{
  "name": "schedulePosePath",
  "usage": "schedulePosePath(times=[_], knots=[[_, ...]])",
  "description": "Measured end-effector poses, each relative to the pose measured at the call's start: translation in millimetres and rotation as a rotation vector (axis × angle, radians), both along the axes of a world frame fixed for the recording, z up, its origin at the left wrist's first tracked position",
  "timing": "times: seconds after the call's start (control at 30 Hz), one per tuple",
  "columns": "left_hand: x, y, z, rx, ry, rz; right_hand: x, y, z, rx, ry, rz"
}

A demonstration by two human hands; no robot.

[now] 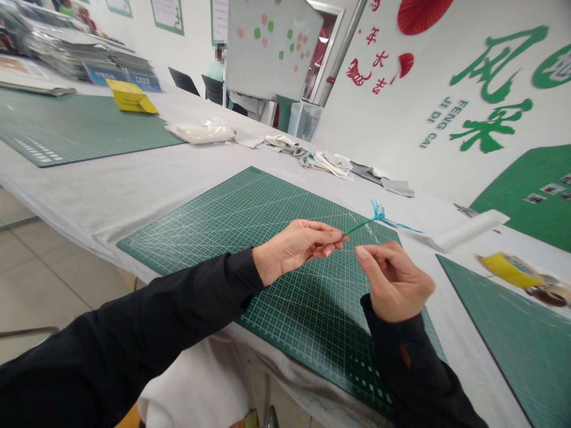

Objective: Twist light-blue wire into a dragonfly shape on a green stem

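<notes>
Between the thumb and fingers of my left hand (307, 245) is the green stem of a small handmade flower (358, 226). Its blue, thin-looped head (378, 211) points away to the right, with a loose blue strand trailing from it. My right hand (395, 276) is just right of the stem, thumb and index finger pinched together and the other fingers curled. What that pinch holds, if anything, is too small to make out. Both hands are raised over a green cutting mat (285, 205) marked with a white grid.
A second cutting mat (513, 339) lies at the right, near a yellow roll-like item (513, 270). Another mat (89, 128) with a yellow box (130, 96) is at the far left. Fabric scraps (330, 163) and a plastic bag (203, 132) line the back. A person (216, 71) sits beyond.
</notes>
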State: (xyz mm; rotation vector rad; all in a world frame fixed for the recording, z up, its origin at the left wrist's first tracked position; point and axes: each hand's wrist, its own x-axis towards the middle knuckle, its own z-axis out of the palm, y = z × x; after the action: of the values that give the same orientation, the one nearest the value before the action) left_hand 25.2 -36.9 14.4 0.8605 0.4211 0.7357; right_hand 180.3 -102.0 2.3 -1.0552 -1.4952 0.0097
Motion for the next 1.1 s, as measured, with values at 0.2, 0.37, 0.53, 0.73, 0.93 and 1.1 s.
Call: schedulePosePath(times=[0.2, 0.37, 0.53, 0.73, 0.93, 1.1], knots=[[0, 1, -0.6, 0.017, 0.007, -0.013, 1, -2, 0.8, 0.032, -0.079, -0.057], [-1, 1, 1.4, 0.013, 0.024, -0.002, 6, -3, 1.2, 0.137, -0.267, -0.148], [-1, 0, 2.3, 0.018, 0.024, 0.012, 10, -3, 2.4, 0.243, -0.421, -0.212], [-2, 0, 1.7, 0.016, 0.017, 0.016, 11, -3, 4.1, 0.286, -0.485, -0.215], [-1, -1, 0.5, 0.068, -0.013, 0.013, 6, -6, 5.7, 0.169, -0.305, -0.196], [3, -3, -2.5, 0.15, -0.018, 0.071, -1, -9, 9.2, -0.017, -0.077, -0.088]])
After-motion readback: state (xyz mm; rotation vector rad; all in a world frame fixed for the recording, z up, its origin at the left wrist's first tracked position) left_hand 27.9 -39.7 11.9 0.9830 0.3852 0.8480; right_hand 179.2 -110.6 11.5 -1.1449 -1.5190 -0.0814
